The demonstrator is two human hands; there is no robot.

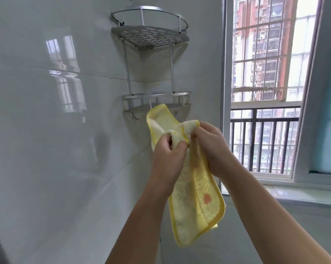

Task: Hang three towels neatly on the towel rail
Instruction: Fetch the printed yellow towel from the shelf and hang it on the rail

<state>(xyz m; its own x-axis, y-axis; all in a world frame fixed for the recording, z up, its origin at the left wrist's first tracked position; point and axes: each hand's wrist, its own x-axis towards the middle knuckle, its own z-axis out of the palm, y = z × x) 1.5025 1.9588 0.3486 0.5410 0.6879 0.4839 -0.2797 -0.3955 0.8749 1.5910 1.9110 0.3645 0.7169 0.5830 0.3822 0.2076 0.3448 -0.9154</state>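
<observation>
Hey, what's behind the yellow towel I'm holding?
The corner rack's lower shelf and white wall tiles. The yellow towel covers the shelf's front middle, so anything hanging there is hidden.

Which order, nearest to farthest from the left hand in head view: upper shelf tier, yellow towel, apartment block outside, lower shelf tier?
1. yellow towel, in the grip of the left hand
2. lower shelf tier, just above, in corner
3. upper shelf tier, higher in corner
4. apartment block, outside window, right
</observation>
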